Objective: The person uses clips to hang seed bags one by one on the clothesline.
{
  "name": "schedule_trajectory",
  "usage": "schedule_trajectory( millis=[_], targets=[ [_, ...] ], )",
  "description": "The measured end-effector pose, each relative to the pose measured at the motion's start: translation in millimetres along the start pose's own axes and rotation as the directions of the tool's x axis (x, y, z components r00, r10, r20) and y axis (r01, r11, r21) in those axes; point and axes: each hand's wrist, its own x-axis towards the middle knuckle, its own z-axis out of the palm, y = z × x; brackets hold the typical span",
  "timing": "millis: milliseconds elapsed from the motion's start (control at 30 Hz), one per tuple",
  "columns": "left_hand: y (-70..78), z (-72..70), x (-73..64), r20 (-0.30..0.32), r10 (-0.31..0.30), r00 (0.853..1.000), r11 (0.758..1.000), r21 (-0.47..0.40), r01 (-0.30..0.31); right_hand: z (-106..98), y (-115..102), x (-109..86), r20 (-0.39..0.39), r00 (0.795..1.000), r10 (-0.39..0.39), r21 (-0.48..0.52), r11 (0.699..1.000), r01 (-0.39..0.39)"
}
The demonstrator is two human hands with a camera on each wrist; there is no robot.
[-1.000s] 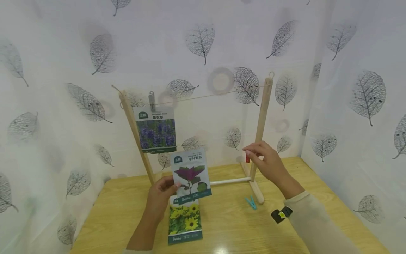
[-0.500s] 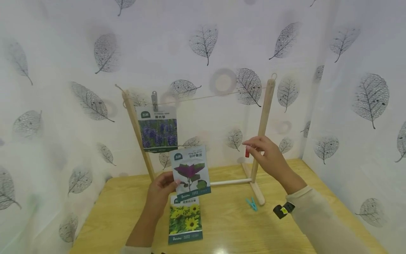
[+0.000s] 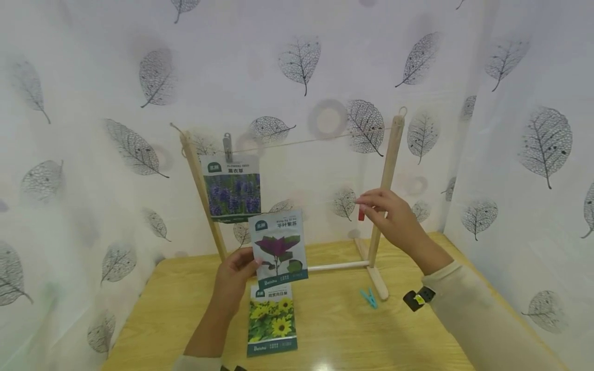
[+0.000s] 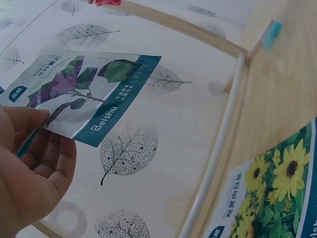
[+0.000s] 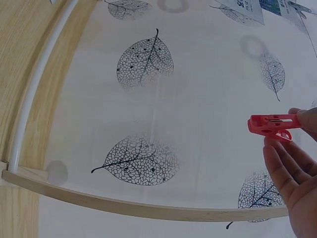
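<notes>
Above the pale wood-grain worktop point(image 3: 334, 319), the left hand point(image 3: 234, 282) pinches the white seed packet with purple leaves point(image 3: 278, 250) by its side edge, thumb in front, while the right hand point(image 3: 393, 216) pinches a small red plastic clothespin point(image 5: 270, 123) near the right post of the wooden frame point(image 3: 386, 178). The lavender seed packet point(image 3: 232, 193) already hangs from the thin string point(image 3: 311, 140) by a grey clip point(image 3: 227, 148), so the step in hand looks like readying a second packet for hanging. That would call for raising its top edge to the string and spreading the peg over both.

The yellow-flower seed packet point(image 3: 274, 322) lies beneath, its top partly covered by the held one; the left wrist view cuts it off. The left fingers behind the held packet are partly hidden. Whether the peg's jaws are parted is hard to tell.
</notes>
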Motion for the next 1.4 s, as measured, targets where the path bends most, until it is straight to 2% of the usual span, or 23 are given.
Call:
schedule_trajectory(
  millis=[167, 400, 633, 933, 1133, 1400],
  targets=[
    [3.7, 1.0, -1.2, -0.012, -0.008, 1.000, 1.000, 0.021, 0.008, -4, -2, 5.4, 0.008, 1.000, 0.001, 0.007, 1.000, -0.001],
    [6.7, 0.4, -0.1, -0.006, -0.013, 1.000, 1.000, 0.006, 0.013, -9, -5, 14.5, -0.032, 0.998, -0.058, -0.019, 0.998, 0.057],
    [9.3, 1.0, 1.1, 0.003, -0.013, 1.000, 1.000, -0.004, 0.013, -12, -10, 22.1, -0.015, 0.998, -0.055, -0.003, 0.998, 0.055],
    [11.5, 2.5, 3.9, -0.010, -0.015, 1.000, 1.000, -0.005, 0.015, -18, -16, 31.4, -0.028, 0.995, -0.101, -0.031, 0.995, 0.100],
    [15.2, 3.3, 3.2, -0.014, -0.012, 1.000, 1.000, -0.015, 0.011, -21, -19, 38.3, -0.041, 0.986, -0.163, -0.054, 0.986, 0.160],
    [20.8, 4.3, 4.6, -0.025, -0.027, 0.999, 1.000, -0.008, 0.027, -24, -26, 48.3, -0.025, 0.985, -0.168, -0.053, 0.985, 0.167]
  ],
)
